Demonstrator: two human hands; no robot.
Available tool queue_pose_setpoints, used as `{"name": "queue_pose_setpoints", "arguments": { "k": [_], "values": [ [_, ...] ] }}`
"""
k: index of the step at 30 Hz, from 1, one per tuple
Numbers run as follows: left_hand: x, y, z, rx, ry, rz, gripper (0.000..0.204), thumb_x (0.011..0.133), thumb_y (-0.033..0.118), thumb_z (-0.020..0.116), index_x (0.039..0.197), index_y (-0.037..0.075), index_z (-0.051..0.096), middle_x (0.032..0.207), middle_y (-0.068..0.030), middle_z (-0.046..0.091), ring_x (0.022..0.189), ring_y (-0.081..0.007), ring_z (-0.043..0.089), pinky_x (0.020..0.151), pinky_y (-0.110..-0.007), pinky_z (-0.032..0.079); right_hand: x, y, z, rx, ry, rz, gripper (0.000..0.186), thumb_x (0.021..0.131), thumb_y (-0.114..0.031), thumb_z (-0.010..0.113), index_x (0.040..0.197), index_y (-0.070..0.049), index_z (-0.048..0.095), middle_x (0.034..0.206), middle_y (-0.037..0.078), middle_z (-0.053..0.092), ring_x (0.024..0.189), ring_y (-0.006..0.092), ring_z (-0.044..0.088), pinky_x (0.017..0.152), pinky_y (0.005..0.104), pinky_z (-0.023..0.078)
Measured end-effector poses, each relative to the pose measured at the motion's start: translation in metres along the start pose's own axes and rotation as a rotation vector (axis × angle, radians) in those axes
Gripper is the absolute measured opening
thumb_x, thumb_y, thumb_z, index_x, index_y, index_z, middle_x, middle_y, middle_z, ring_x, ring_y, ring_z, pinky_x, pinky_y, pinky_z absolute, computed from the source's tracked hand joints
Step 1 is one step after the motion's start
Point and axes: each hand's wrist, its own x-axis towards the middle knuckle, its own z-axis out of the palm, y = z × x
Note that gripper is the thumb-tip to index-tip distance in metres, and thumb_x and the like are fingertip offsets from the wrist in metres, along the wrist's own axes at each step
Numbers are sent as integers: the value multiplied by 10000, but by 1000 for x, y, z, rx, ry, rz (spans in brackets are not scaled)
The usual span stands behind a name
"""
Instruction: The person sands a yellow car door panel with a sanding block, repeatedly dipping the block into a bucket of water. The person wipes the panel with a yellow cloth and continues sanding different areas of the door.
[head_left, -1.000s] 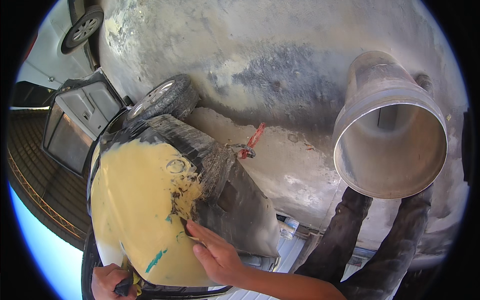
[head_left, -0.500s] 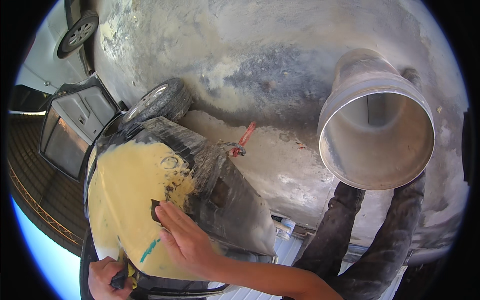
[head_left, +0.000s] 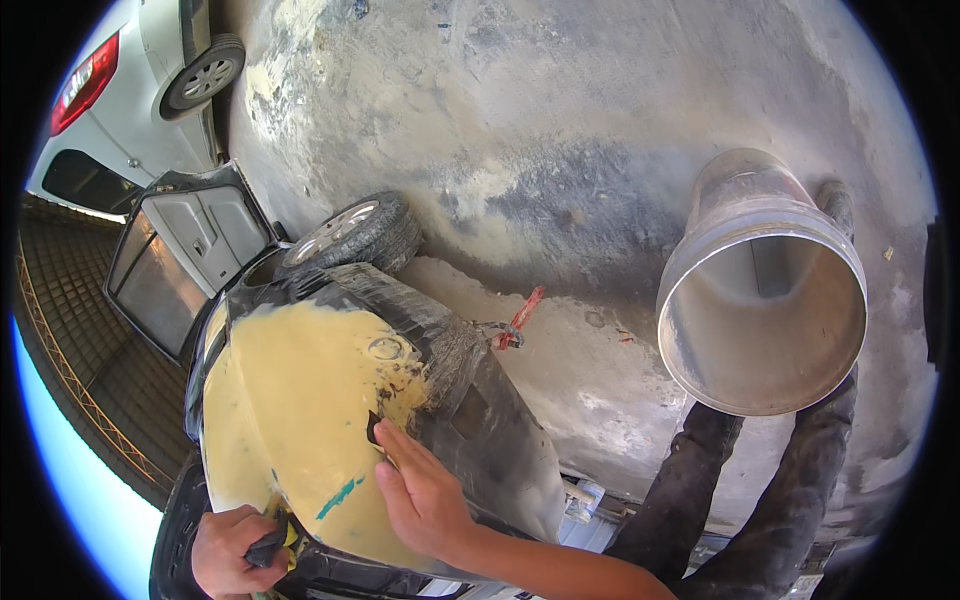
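Note:
A dark car body panel (head_left: 475, 375), coated over much of its surface with pale yellow filler (head_left: 310, 370), lies in front of me. On it my right hand (head_left: 428, 505) rests with fingers extended together, pressing a small black piece that looks like sandpaper (head_left: 373, 428); most of the piece is under the fingers. A short teal streak (head_left: 340, 498) marks the filler beside my thumb. At the panel's near left edge my left hand (head_left: 232, 552) is closed around a tool with a black and yellow handle (head_left: 268, 542). The tool's other end is hidden.
A round metal bucket (head_left: 765, 390) stands near my legs at right. Beyond the panel are a wheel (head_left: 350, 235) and an open car door (head_left: 190, 240). A pale car (head_left: 140, 110) is parked at far left. A red strip (head_left: 520, 318) hangs by the panel's edge.
The view has shifted, so the whole scene sits lower and farther right. My right hand stays flat on the filler with the dark piece, and my left hand keeps its grip.

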Motion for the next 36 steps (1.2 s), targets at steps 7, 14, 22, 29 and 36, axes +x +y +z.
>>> {"name": "queue_pose_setpoints", "arguments": {
  "k": [7, 14, 22, 29, 36],
  "values": [
    [4, 4, -4, -2, -15, 41, 274, 531, 113, 749, 769, 69, 622, 599, -94, 553, 507, -306, 581, 454, -369, 430, 13, -13, 3, 55, 95, -36, 376, 978, -126, 577, 1294, 77, 578, 1317, 257, 591, 1299, 387, 522, 1063, 403, 436],
    [1, -2, -4, 28, -69, 8, 271, 534, 122, 758, 760, 71, 618, 598, -90, 556, 516, -299, 593, 451, -374, 431, -2, 1, -17, 41, 37, 39, 343, 937, -131, 641, 1229, 48, 629, 1298, 205, 617, 1242, 347, 571, 1028, 367, 459],
    [8, -5, -8, -122, -180, 8, 254, 573, 131, 779, 773, 73, 633, 630, -87, 597, 537, -283, 618, 469, -366, 463, -25, 32, -14, 2, 68, -32, 365, 926, -94, 651, 1270, 22, 614, 1292, 222, 608, 1180, 393, 587, 954, 435, 492],
    [10, -4, -7, -175, -217, -42, 243, 597, 152, 799, 770, 84, 643, 631, -78, 600, 540, -271, 621, 474, -359, 470, 10, 20, -12, 158, 31, 8, 360, 937, -68, 634, 1290, -3, 611, 1272, 207, 627, 1202, 391, 585, 989, 437, 479],
    [11, -7, -7, -206, -212, -59, 235, 621, 173, 819, 767, 94, 653, 632, -68, 603, 543, -258, 623, 479, -351, 477, 16, 17, -14, 114, -65, -71, 370, 936, -66, 625, 1302, -8, 610, 1321, 212, 606, 1247, 383, 565, 1033, 434, 453]
  ]
}}
